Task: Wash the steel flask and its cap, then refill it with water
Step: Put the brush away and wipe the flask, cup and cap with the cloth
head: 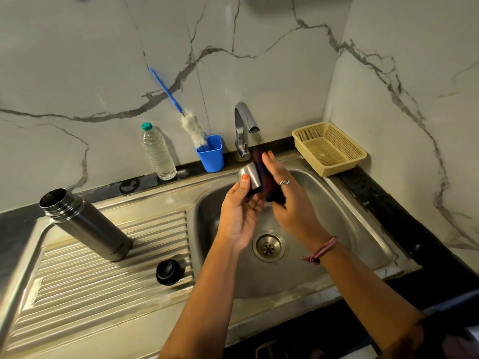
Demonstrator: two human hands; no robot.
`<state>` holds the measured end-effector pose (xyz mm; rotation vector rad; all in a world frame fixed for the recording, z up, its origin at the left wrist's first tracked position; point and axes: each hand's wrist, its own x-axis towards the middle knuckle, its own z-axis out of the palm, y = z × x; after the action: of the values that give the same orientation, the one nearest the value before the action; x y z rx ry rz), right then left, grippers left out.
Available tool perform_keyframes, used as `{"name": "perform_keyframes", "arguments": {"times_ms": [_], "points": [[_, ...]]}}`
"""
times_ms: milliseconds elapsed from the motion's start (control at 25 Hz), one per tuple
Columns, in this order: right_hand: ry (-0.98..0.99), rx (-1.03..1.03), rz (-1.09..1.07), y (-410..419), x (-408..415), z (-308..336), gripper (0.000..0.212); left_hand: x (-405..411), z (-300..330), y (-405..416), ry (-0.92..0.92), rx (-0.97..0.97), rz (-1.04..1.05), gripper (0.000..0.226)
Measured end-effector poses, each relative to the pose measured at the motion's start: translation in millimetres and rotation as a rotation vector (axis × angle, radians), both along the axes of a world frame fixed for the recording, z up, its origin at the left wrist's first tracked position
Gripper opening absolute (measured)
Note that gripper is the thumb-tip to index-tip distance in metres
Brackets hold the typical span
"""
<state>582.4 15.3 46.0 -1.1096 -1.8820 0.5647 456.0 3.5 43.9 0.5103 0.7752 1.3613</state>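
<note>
The open steel flask point(88, 224) stands upright on the ribbed drainboard at the left. A black inner stopper point(169, 272) sits on the drainboard near the basin's edge. Above the sink basin, my left hand point(239, 216) holds the steel cap point(251, 178), thumb on its top. My right hand point(287, 200) presses a dark maroon scrub pad point(264, 174) against the cap's side, fingers wrapped round the pad. No water runs from the tap point(245, 125).
A clear plastic water bottle point(158, 152) with a green lid and a blue cup point(211, 154) holding a bottle brush point(193, 129) stand at the back ledge. A beige mesh basket point(329, 149) sits at the back right. The drain point(268, 246) lies below my hands.
</note>
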Motion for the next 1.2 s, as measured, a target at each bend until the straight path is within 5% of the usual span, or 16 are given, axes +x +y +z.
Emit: {"name": "perform_keyframes", "arguments": {"times_ms": [240, 400, 560, 760, 920, 1080, 1200], "points": [[0.079, -0.069, 0.027, 7, 0, 1, 0.079, 10, 9, -4, 0.037, 0.053, -0.035, 0.03], [-0.075, 0.087, 0.047, 0, -5, 0, 0.071, 6, 3, 0, 0.003, 0.079, -0.04, 0.027], [0.106, -0.108, 0.042, 10, 3, 1, 0.078, 2, 2, -1, 0.022, 0.042, -0.023, 0.031], [-0.142, 0.139, 0.019, 6, -1, -5, 0.072, 0, 3, 1, -0.028, 0.005, -0.006, 0.033], [0.067, -0.075, 0.044, 14, 1, 3, 0.076, 8, 8, -2, 0.024, 0.015, -0.051, 0.03], [-0.033, 0.108, 0.082, 6, -5, 3, 0.073, 8, 11, 0, 0.006, 0.073, -0.05, 0.026], [0.103, -0.055, 0.102, 12, 3, 2, 0.074, 6, 6, 1, 0.019, 0.082, -0.037, 0.022]]}}
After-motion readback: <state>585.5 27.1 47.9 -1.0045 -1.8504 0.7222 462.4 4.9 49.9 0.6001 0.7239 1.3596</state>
